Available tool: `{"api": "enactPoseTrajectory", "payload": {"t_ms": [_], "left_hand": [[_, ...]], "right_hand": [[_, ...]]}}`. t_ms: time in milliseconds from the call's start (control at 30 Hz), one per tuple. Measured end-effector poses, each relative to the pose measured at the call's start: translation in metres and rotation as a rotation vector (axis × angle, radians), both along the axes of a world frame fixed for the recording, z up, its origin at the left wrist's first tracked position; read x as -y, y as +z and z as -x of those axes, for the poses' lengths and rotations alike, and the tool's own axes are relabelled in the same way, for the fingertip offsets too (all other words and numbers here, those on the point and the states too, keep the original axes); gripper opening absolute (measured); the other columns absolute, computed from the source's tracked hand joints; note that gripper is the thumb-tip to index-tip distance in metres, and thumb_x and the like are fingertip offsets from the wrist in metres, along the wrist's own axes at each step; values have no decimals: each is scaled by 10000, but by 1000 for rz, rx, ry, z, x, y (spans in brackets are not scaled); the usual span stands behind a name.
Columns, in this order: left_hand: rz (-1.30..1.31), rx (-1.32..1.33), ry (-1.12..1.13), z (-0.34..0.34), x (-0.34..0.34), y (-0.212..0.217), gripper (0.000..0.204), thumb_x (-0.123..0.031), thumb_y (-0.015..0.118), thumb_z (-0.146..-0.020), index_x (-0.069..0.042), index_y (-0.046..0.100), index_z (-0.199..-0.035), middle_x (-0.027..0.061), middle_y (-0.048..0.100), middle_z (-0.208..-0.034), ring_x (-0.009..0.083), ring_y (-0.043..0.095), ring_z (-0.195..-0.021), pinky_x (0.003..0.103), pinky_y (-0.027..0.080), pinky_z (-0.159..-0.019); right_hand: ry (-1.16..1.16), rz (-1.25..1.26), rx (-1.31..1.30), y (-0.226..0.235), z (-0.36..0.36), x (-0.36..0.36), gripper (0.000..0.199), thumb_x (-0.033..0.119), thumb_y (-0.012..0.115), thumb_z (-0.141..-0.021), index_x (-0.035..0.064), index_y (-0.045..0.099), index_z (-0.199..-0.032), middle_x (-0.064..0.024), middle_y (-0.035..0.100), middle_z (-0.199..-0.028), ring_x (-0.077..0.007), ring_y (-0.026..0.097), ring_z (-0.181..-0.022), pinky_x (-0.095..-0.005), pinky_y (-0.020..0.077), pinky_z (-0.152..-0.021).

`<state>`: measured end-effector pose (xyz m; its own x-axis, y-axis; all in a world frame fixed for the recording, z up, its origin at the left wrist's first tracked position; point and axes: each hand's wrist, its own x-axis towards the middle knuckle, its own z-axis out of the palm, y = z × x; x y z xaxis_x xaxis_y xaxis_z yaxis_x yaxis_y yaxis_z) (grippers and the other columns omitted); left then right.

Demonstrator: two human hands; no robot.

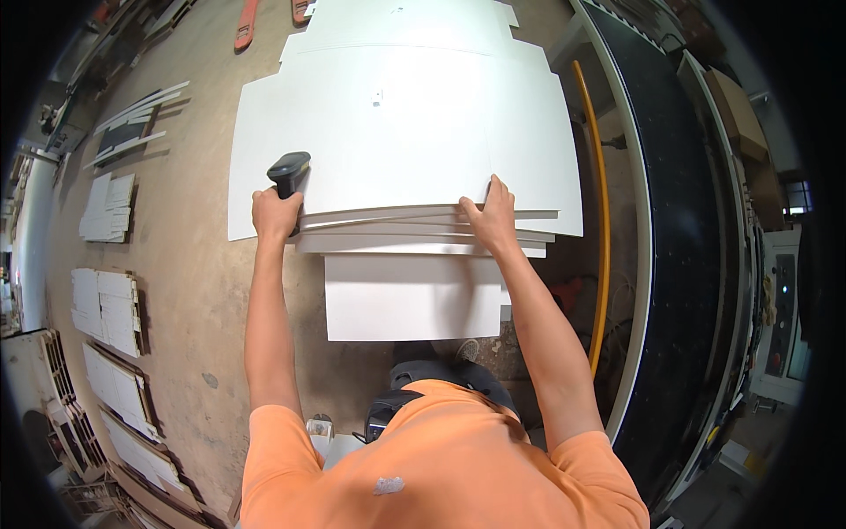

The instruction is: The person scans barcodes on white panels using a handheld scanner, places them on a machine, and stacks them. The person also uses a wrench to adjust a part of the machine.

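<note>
My left hand (275,212) is wrapped round the grip of a black handheld barcode scanner (289,166). It holds the scanner over the left part of a large white sheet (397,141), near its close edge. My right hand (493,214) rests on that same edge further right, its fingers stretched forward and the thumb spread away from them. Under the hands, several white panel edges (414,240) are layered unevenly. A smaller white panel (412,298) sticks out below them toward my body. A small label (377,97) lies on the sheet.
To the right runs a long dark-topped conveyor or bench (683,220), with a curved yellow bar (602,220) beside it. Stacks of white panels (106,309) and loose white strips (141,110) lie on the left floor. Orange forks (246,25) show at the far left.
</note>
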<state>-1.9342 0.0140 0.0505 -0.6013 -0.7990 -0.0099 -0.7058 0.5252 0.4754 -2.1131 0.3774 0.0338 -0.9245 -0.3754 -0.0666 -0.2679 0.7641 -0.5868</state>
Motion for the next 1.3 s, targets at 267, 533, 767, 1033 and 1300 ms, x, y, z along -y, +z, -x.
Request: {"api": "enactPoseTrajectory", "payload": {"t_ms": [267, 533, 767, 1033, 1300], "left_hand": [[-286, -124, -66, -91, -117, 1, 426, -265, 758, -731, 118, 671, -896, 271, 629, -875, 406, 636, -876, 469, 514, -801], [-1071, -52, -82, -132, -126, 4, 479, -270, 737, -772, -5, 639, -1159, 36, 643, -836, 133, 616, -753, 279, 491, -677], [-966, -303, -126, -144, -148, 29, 347, -229, 674, -773, 0, 660, -1034, 17, 634, -844, 131, 610, -741, 286, 492, -676], [-1151, -152, -574, -69, -258, 31, 603, -135, 743, -686, -9, 592, -1255, 44, 605, -1069, 160, 584, -937, 314, 485, -840], [-1264, 14, -915, 101, -465, 41, 348, -167, 671, -776, 17, 615, -1065, 21, 589, -891, 132, 574, -788, 286, 470, -707]], "right_hand": [[-258, 55, 105, 18, -45, -101, 811, 398, 762, -837, -115, 421, -1365, -289, 525, -1322, -405, 506, -1222, -461, 414, -1061], [-201, -73, 290, 2, 9, -141, 767, 629, 548, -954, -98, 662, -1170, -313, 672, -1167, -427, 649, -1118, -434, 503, -932], [-163, 104, 306, 53, -45, -195, 627, 507, 645, -921, -110, 687, -1023, -270, 718, -940, -375, 716, -886, -412, 538, -789], [-824, 340, 40, 84, -256, -371, 420, 345, 674, -961, -67, 667, -1045, -156, 722, -894, -198, 676, -821, -344, 521, -750], [-1520, 419, -156, 79, -393, -465, 413, 354, 641, -998, -57, 677, -1020, -112, 697, -832, -140, 596, -771, -321, 502, -741]]}}
